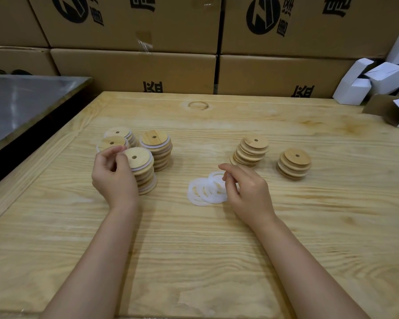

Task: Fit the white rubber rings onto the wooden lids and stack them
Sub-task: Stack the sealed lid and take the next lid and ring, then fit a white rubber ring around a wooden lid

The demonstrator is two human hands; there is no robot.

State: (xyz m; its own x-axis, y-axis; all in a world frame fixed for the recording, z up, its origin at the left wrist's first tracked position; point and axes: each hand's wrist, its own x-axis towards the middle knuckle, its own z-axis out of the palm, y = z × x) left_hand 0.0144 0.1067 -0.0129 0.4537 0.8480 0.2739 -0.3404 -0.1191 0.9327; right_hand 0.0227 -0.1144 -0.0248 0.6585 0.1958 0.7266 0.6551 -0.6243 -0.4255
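Several loose white rubber rings (pixel 204 192) lie overlapping at the table's middle. My right hand (pixel 246 192) hovers over their right side, forefinger and thumb pinching the rim of the uppermost ring. At the left stand stacks of wooden lids with white rings fitted: a near stack (pixel 142 173), one behind it (pixel 158 150) and two low ones (pixel 116 138) further left. My left hand (pixel 113 176) is beside the near stack, fingers loosely curled, thumb tip touching the top lid's left edge. Two stacks of bare wooden lids (pixel 251 150) (pixel 294 164) stand at the right.
The wooden table (pixel 193 249) has a raised border at the left and back. Cardboard boxes (pixel 134 70) form a wall behind it. A metal surface (pixel 21 102) lies to the left. Folded white cartons (pixel 373 81) pile up at the far right.
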